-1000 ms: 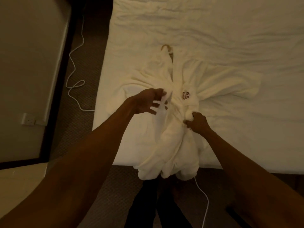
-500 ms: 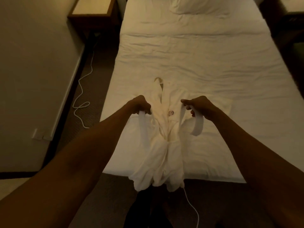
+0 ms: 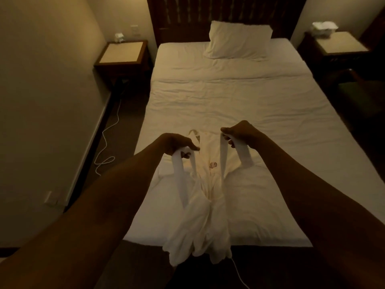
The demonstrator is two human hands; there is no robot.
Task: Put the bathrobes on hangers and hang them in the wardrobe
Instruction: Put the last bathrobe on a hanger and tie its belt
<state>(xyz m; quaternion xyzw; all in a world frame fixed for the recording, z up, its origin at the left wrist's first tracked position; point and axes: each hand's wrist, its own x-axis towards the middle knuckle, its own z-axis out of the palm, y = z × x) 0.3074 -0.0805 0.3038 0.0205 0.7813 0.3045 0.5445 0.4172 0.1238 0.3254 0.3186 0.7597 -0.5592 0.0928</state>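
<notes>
A white bathrobe (image 3: 208,215) is laid front-up along the foot of the bed (image 3: 229,101), its hem spilling over the bed's edge. What appears to be the hook of a hanger (image 3: 192,133) is seen at the collar. The belt (image 3: 179,174) is raised above the robe in two strips. One end is gripped in the curled fingers of the left hand (image 3: 177,142) and the other is pinched in the right hand (image 3: 239,133), with a loose tail hanging from it. The cloth is gathered at the waist, where the strips run down.

The step in hand is judged to be the tying of the belt, so that the robe is kept closed on its hanger. It is best done with both ends kept even, crossed low at the waist and drawn snug rather than hard, so that the shoulders are not dragged off the hanger. The hook should be left clear of the knot.

No wardrobe is shown, and nothing in view is seen to hold anything inside it. A pillow (image 3: 237,42) is propped at the head of the bed. A small pale object (image 3: 119,37) is carried on the left bedside table (image 3: 120,52), and a crumpled white item (image 3: 324,28) sits at the back of the right table (image 3: 341,44). What either is cannot be told. A white cable (image 3: 106,142) is trailed along the floor by the wall.
</notes>
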